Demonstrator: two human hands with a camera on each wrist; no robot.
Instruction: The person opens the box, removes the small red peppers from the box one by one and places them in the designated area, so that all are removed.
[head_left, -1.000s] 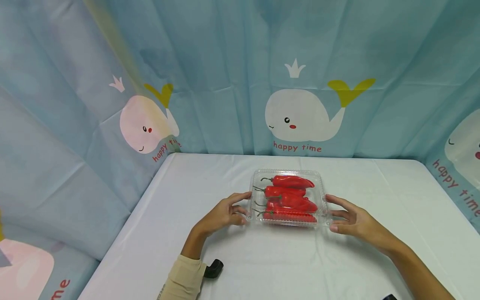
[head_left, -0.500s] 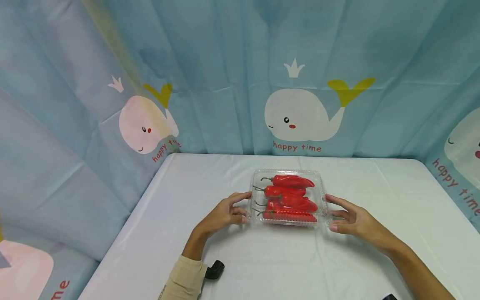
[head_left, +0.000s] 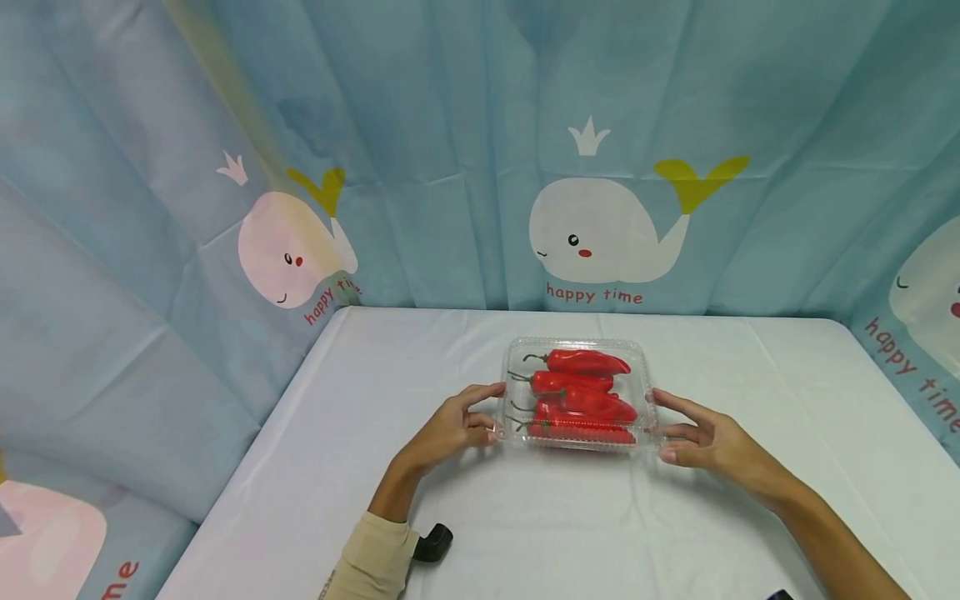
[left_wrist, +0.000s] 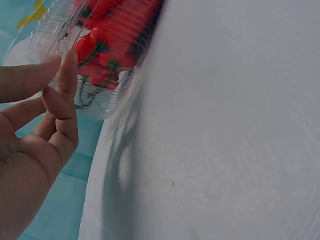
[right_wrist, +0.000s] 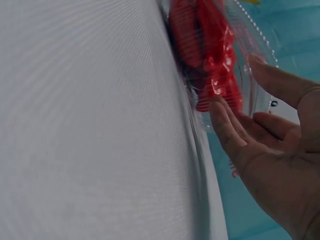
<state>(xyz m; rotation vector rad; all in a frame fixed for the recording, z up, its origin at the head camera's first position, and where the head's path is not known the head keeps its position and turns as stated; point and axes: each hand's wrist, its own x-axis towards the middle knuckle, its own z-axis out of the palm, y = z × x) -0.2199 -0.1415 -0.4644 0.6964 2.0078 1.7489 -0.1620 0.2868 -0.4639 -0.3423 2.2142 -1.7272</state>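
Note:
A clear hinged plastic box (head_left: 643, 375) sits on the white table, with several red peppers (head_left: 588, 406) inside under its lid. My left hand (head_left: 453, 429) holds its left end. In the left wrist view, the thumb (left_wrist: 30, 80) and forefinger of the left hand meet at the box's rim, with the other fingers bent below. At the opposite end my right hand (head_left: 708, 437) grips the box lightly, as the right wrist view shows: one digit (right_wrist: 275, 80) touches the rim and fingertips rest on the side wall. Parts of the fingertips' contact are hidden by the rim.
A white cloth covers the table (head_left: 570, 533). Blue curtain (head_left: 450, 150) printed with whales hangs behind it and along both sides. A black device (head_left: 433, 543) sits at the left sleeve (head_left: 375, 554); the edge of another dark device (head_left: 780, 595) shows near the right forearm.
The box and the left hand have shifted very slightly to the right. The right hand stays almost still, and the lid remains down.

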